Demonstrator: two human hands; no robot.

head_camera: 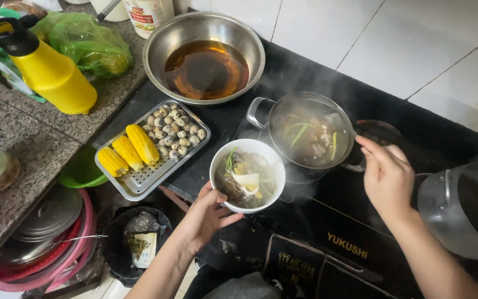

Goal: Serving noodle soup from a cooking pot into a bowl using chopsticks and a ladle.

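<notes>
A steaming steel pot (310, 135) of broth sits on a black cooktop (416, 138). Just left of it and touching it, a white bowl (247, 175) of soup is cupped from below by the left hand (206, 213). The right hand (387, 176) hovers at the pot's right rim, fingers loosely curled; whether it holds anything cannot be told.

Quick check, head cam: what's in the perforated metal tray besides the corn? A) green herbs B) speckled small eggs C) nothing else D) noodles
B: the tray holds three pieces of corn at one end and a heap of small speckled eggs at the other.
</notes>
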